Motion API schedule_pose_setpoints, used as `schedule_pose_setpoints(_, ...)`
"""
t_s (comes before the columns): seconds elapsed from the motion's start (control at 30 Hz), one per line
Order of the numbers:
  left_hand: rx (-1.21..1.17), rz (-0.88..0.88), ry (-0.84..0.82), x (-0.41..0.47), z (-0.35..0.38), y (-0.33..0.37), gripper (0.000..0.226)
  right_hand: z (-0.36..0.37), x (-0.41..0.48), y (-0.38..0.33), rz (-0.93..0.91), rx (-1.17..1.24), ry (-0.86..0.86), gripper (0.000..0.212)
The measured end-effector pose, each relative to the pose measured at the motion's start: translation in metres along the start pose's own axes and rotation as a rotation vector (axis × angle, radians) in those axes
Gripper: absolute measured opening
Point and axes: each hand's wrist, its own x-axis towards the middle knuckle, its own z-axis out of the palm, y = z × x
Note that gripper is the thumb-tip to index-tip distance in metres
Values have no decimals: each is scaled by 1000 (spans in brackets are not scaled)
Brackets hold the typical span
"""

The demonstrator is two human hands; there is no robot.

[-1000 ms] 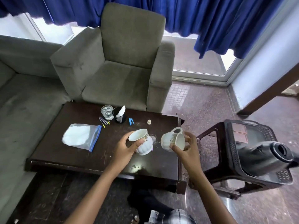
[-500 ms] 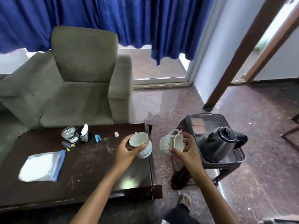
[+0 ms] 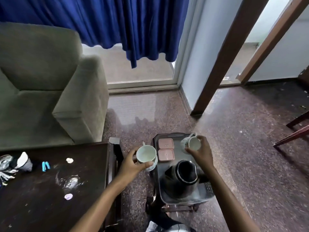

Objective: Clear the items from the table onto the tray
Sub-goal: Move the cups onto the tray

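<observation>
Table: While both our hands are full, the dark table (image 3: 41,215) at near left holds a lilac cap (image 3: 68,196), a blue clip (image 3: 45,166), a small white piece (image 3: 69,160) and a black holder (image 3: 25,163). We judge these to be light bits that need only a pinch each.
Kettle: The black kettle (image 3: 184,178) fills the near half of the tray (image 3: 173,135), so we have only the far half for cups.
Left hand: Our left hand (image 3: 132,164) grasps a white teacup (image 3: 146,154) round rim and body, mouth up. It is at the tray's left rim, not yet set down.
Pink boxes: Two lidded pink boxes (image 3: 166,143) lie together on the tray's far left, just beyond that cup.
Right hand: Our right hand (image 3: 200,151) grips the second teacup (image 3: 192,143) by its body, mouth tilted toward us, over the tray's far right corner. We cannot tell whether it touches the tray.
Handling: We judge the cups light, stiff, glazed and slick, and quick to chip. We would hold them by body or handle, lower them gently, and keep them off the kettle and each other.
</observation>
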Motion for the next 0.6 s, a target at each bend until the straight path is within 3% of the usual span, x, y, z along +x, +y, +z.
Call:
schedule_pose_setpoints(0.13, 34, -26, 2, 30, 26, 14, 64, 19, 55, 42, 20, -243, -209, 60)
schedule_pose_setpoints(0.3, 106, -23, 11, 51, 46, 25, 67, 50, 88, 73, 9, -470, -413, 59)
schedule_pose_setpoints(0.6, 90, -78, 51, 54, 63, 20, 66, 93, 122, 98, 15, -697, -498, 54)
